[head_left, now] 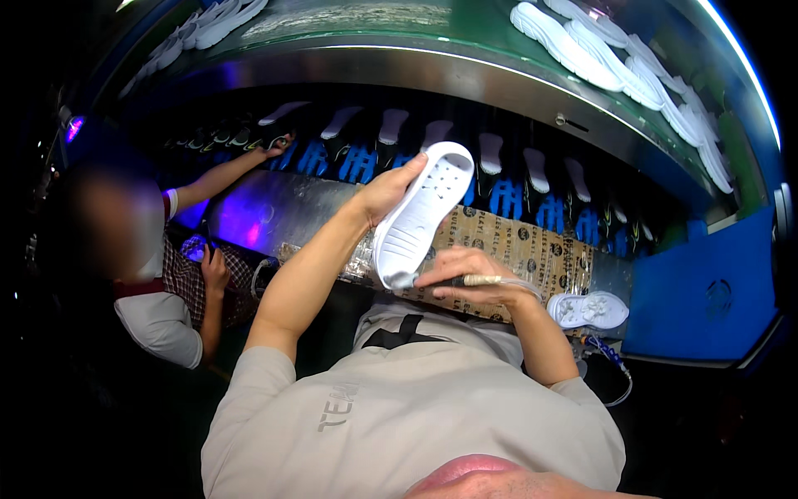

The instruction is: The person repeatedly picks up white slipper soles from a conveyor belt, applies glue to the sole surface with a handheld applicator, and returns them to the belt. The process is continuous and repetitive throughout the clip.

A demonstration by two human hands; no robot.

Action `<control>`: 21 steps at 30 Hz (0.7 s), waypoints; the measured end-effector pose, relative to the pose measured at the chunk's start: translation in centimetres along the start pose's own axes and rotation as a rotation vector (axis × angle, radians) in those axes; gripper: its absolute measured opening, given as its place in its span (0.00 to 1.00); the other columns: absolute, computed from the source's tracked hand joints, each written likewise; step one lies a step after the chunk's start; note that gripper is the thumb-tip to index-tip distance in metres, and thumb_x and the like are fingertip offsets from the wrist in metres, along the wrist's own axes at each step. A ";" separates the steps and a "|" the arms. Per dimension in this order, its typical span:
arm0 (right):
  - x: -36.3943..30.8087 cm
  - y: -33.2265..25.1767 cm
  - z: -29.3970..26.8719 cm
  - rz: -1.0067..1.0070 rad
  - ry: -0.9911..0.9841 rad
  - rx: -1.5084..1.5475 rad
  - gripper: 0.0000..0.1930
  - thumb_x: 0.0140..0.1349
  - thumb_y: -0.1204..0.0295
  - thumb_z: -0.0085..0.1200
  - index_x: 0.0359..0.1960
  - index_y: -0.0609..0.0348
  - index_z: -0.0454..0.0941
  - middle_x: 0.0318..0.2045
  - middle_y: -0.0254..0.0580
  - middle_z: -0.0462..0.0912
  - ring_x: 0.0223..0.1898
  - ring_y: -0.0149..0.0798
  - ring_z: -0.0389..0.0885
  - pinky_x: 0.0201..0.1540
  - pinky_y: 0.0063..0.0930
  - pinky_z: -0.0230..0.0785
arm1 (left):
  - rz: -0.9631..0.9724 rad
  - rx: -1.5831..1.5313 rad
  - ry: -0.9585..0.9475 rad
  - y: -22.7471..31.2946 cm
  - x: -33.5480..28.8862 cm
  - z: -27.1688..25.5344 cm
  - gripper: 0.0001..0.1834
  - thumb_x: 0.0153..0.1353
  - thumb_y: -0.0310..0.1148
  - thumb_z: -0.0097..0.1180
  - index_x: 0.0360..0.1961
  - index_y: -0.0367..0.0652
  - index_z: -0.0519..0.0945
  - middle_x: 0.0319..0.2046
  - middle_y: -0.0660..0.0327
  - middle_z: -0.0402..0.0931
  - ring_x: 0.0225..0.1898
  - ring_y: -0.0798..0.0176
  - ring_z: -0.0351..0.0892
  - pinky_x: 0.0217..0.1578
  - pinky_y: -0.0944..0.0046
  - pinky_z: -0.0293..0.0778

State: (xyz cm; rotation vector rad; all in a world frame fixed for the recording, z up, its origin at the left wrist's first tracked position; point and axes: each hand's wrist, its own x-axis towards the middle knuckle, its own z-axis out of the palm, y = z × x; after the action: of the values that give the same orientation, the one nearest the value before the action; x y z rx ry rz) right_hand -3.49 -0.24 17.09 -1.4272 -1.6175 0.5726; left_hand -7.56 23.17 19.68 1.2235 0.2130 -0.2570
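My left hand (389, 190) grips a white shoe sole (421, 214) by its upper left edge and holds it tilted over the bench. The inner side of the sole faces up, with small holes at the far end and ridges across the nearer part. My right hand (471, 273) is closed around a brush (490, 281) with a pale handle end. Its tip meets the near end of the sole. To the right of that hand, another white sole (611, 310) lies on the bench with whitish crumpled bits on it.
A bench top covered with brown printed tape (532, 258) lies below my hands. Behind it runs a row of blue holders (506, 200) and upright pale soles (490, 154). White soles (573, 54) rest on the green shelf above. At left, a co-worker's arm (220, 179) reaches toward the row.
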 end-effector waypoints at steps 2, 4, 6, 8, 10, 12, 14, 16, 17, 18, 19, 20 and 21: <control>-0.3 -0.6 -1.2 0.053 -0.077 0.142 0.16 0.57 0.71 0.69 0.49 0.49 0.88 0.32 0.35 0.84 0.33 0.37 0.79 0.40 0.35 0.72 | -0.056 0.294 0.106 0.2 0.9 0.6 0.38 0.76 0.60 0.37 0.63 0.33 0.75 0.49 0.44 0.82 0.43 0.54 0.88 0.42 0.58 0.86; -0.2 -0.9 -1.6 0.039 0.053 0.069 0.16 0.57 0.72 0.69 0.48 0.48 0.89 0.30 0.35 0.84 0.32 0.37 0.78 0.39 0.34 0.71 | -0.138 0.583 0.022 1.1 1.7 0.9 0.40 0.73 0.65 0.39 0.62 0.37 0.79 0.58 0.40 0.78 0.60 0.46 0.79 0.58 0.55 0.74; 0.2 -1.7 -1.5 0.068 0.191 -0.209 0.15 0.56 0.71 0.69 0.47 0.48 0.89 0.30 0.35 0.84 0.32 0.37 0.77 0.38 0.34 0.71 | -0.192 0.727 -0.007 2.1 2.1 1.6 0.41 0.73 0.65 0.39 0.60 0.36 0.81 0.58 0.39 0.78 0.60 0.44 0.78 0.59 0.54 0.72; 0.3 -2.0 -1.7 0.033 0.065 -0.215 0.15 0.56 0.71 0.70 0.47 0.48 0.89 0.29 0.34 0.83 0.32 0.36 0.77 0.37 0.33 0.71 | -0.236 0.874 -0.045 2.0 2.5 1.8 0.42 0.71 0.67 0.39 0.61 0.37 0.81 0.61 0.39 0.76 0.63 0.42 0.76 0.65 0.50 0.65; -0.2 -2.2 -2.2 0.009 -0.042 -0.140 0.16 0.55 0.72 0.70 0.47 0.49 0.89 0.28 0.34 0.83 0.32 0.36 0.78 0.36 0.33 0.71 | -0.284 1.077 -0.089 2.3 2.7 2.6 0.42 0.71 0.67 0.39 0.62 0.39 0.80 0.63 0.39 0.73 0.66 0.40 0.72 0.67 0.49 0.62; -0.4 -2.6 -2.4 0.006 0.140 -0.151 0.17 0.54 0.74 0.70 0.47 0.50 0.89 0.28 0.33 0.82 0.30 0.36 0.78 0.35 0.32 0.72 | -0.299 1.132 -0.125 2.1 3.1 2.9 0.41 0.71 0.67 0.39 0.62 0.40 0.80 0.65 0.40 0.72 0.68 0.39 0.69 0.68 0.47 0.60; -0.5 -2.5 -2.5 0.101 0.232 -0.254 0.17 0.54 0.74 0.70 0.47 0.50 0.89 0.28 0.33 0.82 0.29 0.35 0.78 0.34 0.31 0.72 | -0.292 1.143 -0.159 2.5 3.3 3.0 0.41 0.71 0.67 0.39 0.62 0.40 0.80 0.65 0.40 0.72 0.68 0.40 0.70 0.68 0.47 0.61; -0.8 -2.4 -2.6 0.114 0.085 -0.238 0.16 0.55 0.74 0.70 0.46 0.48 0.89 0.27 0.33 0.81 0.28 0.35 0.78 0.34 0.32 0.72 | -0.335 1.085 -0.145 2.4 3.2 2.5 0.40 0.71 0.67 0.38 0.61 0.42 0.81 0.64 0.41 0.73 0.67 0.40 0.71 0.67 0.47 0.63; -0.9 -2.3 -2.9 0.116 0.050 -0.204 0.16 0.55 0.73 0.70 0.47 0.47 0.89 0.28 0.34 0.83 0.29 0.35 0.79 0.34 0.31 0.73 | -0.337 1.124 -0.131 2.3 3.0 2.3 0.40 0.72 0.67 0.38 0.61 0.43 0.81 0.64 0.41 0.73 0.67 0.40 0.71 0.66 0.47 0.63; -1.2 -2.1 -3.4 0.122 0.023 -0.175 0.16 0.55 0.72 0.70 0.47 0.47 0.89 0.29 0.34 0.84 0.29 0.35 0.80 0.34 0.31 0.74 | -0.334 1.168 -0.126 2.6 2.9 2.2 0.40 0.72 0.66 0.37 0.61 0.43 0.81 0.64 0.42 0.73 0.67 0.41 0.71 0.66 0.47 0.63; -1.6 -1.2 -3.4 0.066 0.132 -0.149 0.16 0.55 0.71 0.70 0.47 0.46 0.89 0.32 0.37 0.86 0.32 0.36 0.82 0.36 0.31 0.77 | -0.315 1.150 -0.158 2.8 2.8 1.9 0.40 0.72 0.67 0.37 0.62 0.44 0.81 0.64 0.42 0.73 0.67 0.41 0.72 0.66 0.48 0.64; -1.9 -0.9 -3.5 0.083 0.236 -0.227 0.16 0.56 0.70 0.69 0.47 0.48 0.89 0.34 0.39 0.87 0.34 0.38 0.84 0.37 0.31 0.78 | -0.298 1.130 -0.190 2.9 2.6 1.6 0.41 0.71 0.68 0.36 0.62 0.44 0.81 0.64 0.42 0.73 0.67 0.41 0.72 0.66 0.49 0.64; -1.9 -0.9 -3.6 0.082 0.229 -0.230 0.16 0.56 0.71 0.69 0.48 0.48 0.89 0.34 0.39 0.87 0.34 0.38 0.84 0.37 0.31 0.78 | -0.294 1.088 -0.178 2.9 2.2 1.3 0.42 0.70 0.70 0.36 0.63 0.46 0.80 0.64 0.43 0.73 0.66 0.42 0.73 0.65 0.50 0.66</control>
State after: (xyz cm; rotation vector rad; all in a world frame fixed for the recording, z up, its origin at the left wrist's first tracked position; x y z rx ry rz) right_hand -1.07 -2.99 19.06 -1.6688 -1.4827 0.2628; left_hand -4.52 22.64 22.05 2.2316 0.0859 -0.7993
